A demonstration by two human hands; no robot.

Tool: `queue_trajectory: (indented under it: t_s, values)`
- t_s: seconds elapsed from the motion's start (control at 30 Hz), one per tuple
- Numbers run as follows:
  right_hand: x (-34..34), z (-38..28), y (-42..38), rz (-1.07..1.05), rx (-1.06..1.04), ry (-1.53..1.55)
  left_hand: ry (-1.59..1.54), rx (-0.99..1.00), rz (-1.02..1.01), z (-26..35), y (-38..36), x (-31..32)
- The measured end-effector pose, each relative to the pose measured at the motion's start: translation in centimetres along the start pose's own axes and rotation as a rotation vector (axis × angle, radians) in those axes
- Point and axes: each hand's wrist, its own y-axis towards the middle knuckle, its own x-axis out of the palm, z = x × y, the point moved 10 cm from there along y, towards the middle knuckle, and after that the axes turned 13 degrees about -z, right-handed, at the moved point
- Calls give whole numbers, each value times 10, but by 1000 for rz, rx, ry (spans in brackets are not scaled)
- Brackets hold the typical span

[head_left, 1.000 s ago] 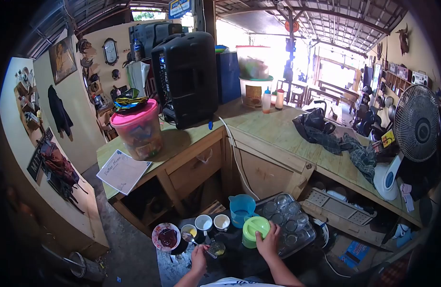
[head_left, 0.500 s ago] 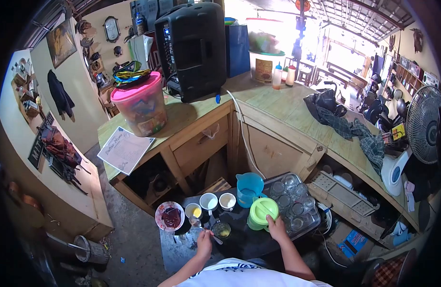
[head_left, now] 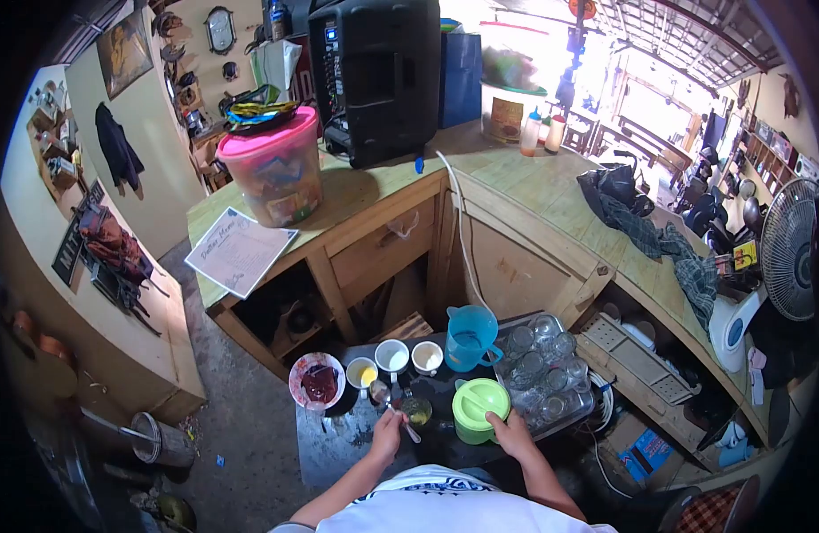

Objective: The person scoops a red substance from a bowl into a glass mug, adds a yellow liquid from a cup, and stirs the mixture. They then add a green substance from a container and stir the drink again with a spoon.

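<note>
My left hand [head_left: 388,433] is closed around the handle of a metal spoon [head_left: 380,391], its bowl pointing away near the cups. Right beside it stands a clear glass mug [head_left: 417,410] with something yellowish inside. My right hand [head_left: 513,433] grips the right side of a green lidded pitcher [head_left: 480,407], thumb near the lid; the handle is hidden. Beyond the spoon are a white cup with yellow contents [head_left: 362,374] and two more white cups [head_left: 392,356] [head_left: 427,358]. A patterned bowl [head_left: 296,382] holds a dark red item [head_left: 320,384].
A blue pitcher [head_left: 470,339] stands behind the green one. On the right, a tray [head_left: 565,421] carries several upturned glasses [head_left: 544,362]. Past the dark low table [head_left: 316,457], a wooden counter [head_left: 356,200] bears a speaker [head_left: 383,84], a pink-lidded tub [head_left: 272,173] and a menu sheet [head_left: 241,251].
The green pitcher has come slightly left and toward me, away from the blue pitcher, with my right hand on it. My left hand still holds the spoon. The whole view has shifted slightly.
</note>
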Motion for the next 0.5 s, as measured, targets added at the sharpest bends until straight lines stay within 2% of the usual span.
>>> queue_trajectory:
  t_s: [0.03,0.07,0.13,0.43,0.5]
  values:
    - [-2,-8,-5,-10,7,-5,-4,59,-37,7,0,5]
    - [-2,-19,-9,-42,54,-65,-63,-29,-68,0,1,7]
    - [1,-23,-10,-83,108,-133,-56,-25,-52,-5,5,2]
    - [9,-64,-7,-126,20,-176,-88,-77,-39,7,-15,7]
    - [12,-66,-3,-141,58,-299,-76,-87,-39,3,-14,3]
